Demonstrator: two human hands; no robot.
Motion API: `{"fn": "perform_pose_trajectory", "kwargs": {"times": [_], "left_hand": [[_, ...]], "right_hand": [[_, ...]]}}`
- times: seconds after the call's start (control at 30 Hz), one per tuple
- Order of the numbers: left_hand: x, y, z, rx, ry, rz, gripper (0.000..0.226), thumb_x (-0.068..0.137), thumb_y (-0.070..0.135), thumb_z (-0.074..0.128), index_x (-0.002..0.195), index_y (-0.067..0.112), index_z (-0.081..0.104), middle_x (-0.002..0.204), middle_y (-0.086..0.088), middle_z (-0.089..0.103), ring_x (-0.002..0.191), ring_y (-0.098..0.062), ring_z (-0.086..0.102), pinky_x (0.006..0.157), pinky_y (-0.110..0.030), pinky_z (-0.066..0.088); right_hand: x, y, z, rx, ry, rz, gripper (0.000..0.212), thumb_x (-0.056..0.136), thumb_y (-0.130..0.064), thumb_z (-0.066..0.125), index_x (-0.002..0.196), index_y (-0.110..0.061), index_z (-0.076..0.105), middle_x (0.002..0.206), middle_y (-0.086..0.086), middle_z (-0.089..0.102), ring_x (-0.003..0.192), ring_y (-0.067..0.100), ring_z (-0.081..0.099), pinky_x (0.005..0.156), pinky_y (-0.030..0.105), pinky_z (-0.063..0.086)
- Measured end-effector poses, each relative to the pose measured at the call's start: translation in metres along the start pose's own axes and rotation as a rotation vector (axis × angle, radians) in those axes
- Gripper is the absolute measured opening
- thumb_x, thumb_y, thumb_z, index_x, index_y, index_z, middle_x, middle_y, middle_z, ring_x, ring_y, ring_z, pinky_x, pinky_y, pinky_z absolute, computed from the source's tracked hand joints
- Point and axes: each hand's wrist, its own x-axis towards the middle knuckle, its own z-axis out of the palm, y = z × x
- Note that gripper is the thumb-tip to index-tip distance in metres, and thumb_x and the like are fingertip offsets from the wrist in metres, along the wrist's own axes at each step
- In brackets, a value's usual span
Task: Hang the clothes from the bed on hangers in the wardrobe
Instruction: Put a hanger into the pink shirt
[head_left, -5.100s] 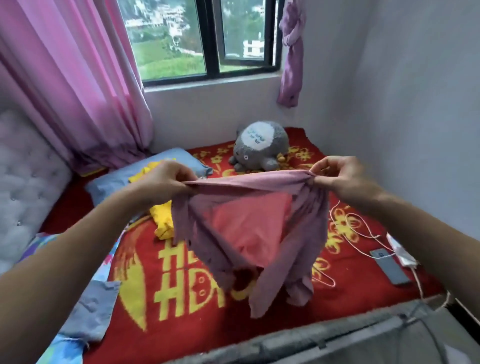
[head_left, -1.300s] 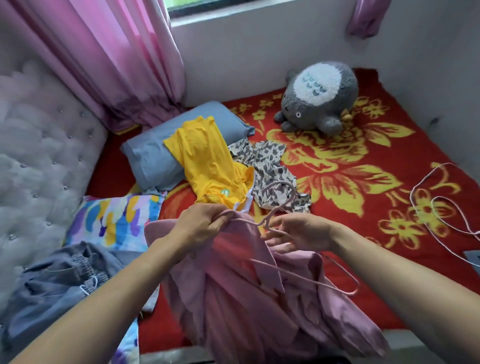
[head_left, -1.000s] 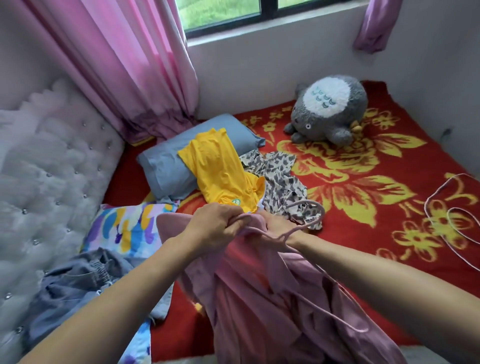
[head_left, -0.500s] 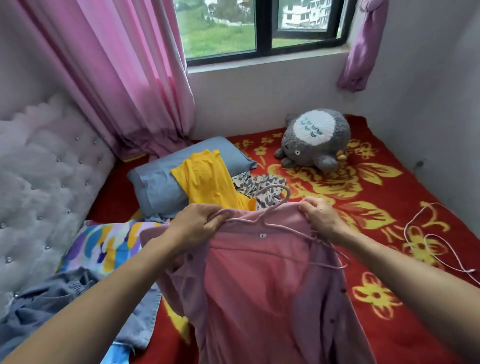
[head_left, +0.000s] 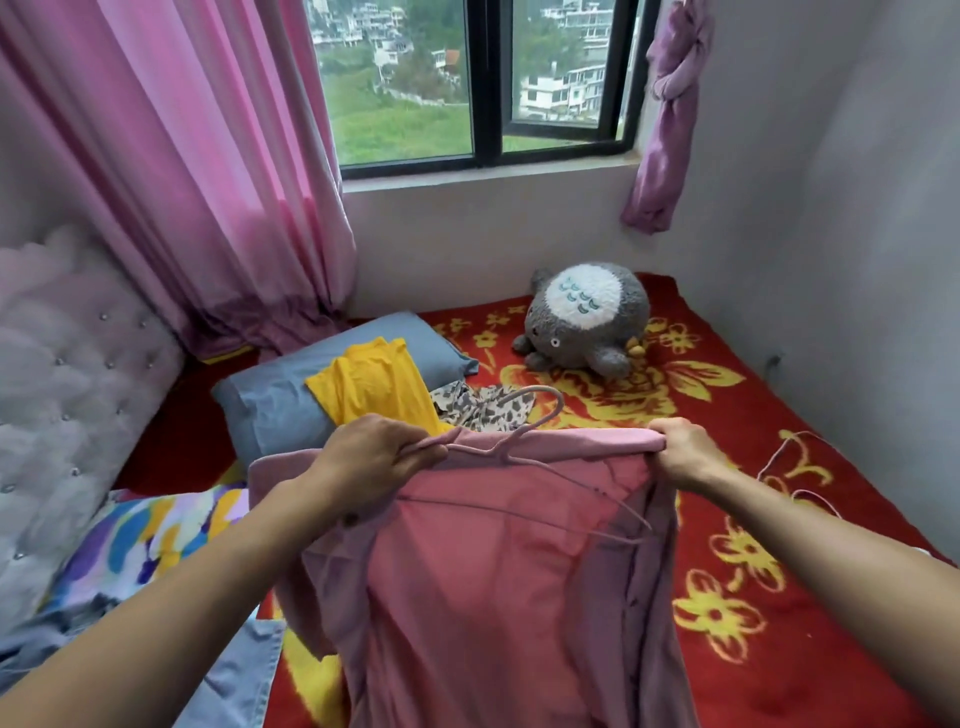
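As left hand (head_left: 374, 457) pinches thin hanger (head_left: 511, 441), shirt (head_left: 493, 597) drapes.

I get one wide-angle view, worn on the person's head. It looks forward and down across the bed (head_left: 753, 426) toward the window (head_left: 488, 83) in the far wall. The left hand (head_left: 374, 457) and right hand (head_left: 680, 452) sit close beneath the lens, mid-frame.
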Motion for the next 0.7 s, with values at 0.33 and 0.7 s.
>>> {"fn": "perform_pose_trajectory", "kwargs": {"times": [0.33, 0.7], "left_hand": [[0.005, -0.008, 0.005, 0.218, 0.193, -0.071, 0.052, 0.083, 0.060, 0.039, 0.069, 0.016, 0.062, 0.072, -0.005, 0.065, 0.075, -0.031, 0.064, 0.054, -0.030, 0.033], [0.003, -0.006, -0.008, -0.035, 0.448, -0.139, 0.055, 0.083, 0.065, 0.036, 0.059, 0.017, 0.049, 0.063, -0.005, 0.060, 0.065, -0.029, 0.057, 0.054, -0.031, 0.030]], "right_hand": [[-0.016, -0.018, -0.058, -0.241, 0.302, -0.244, 0.019, 0.081, -0.019, 0.058, 0.098, -0.027, 0.061, 0.097, 0.001, 0.064, 0.091, 0.030, 0.064, 0.068, 0.037, 0.047], [-0.051, -0.073, -0.057, -0.093, -0.173, -0.227, 0.041, 0.067, -0.046, 0.071, 0.106, -0.041, 0.058, 0.109, -0.008, 0.066, 0.102, 0.017, 0.061, 0.081, 0.030, 0.049]]}}
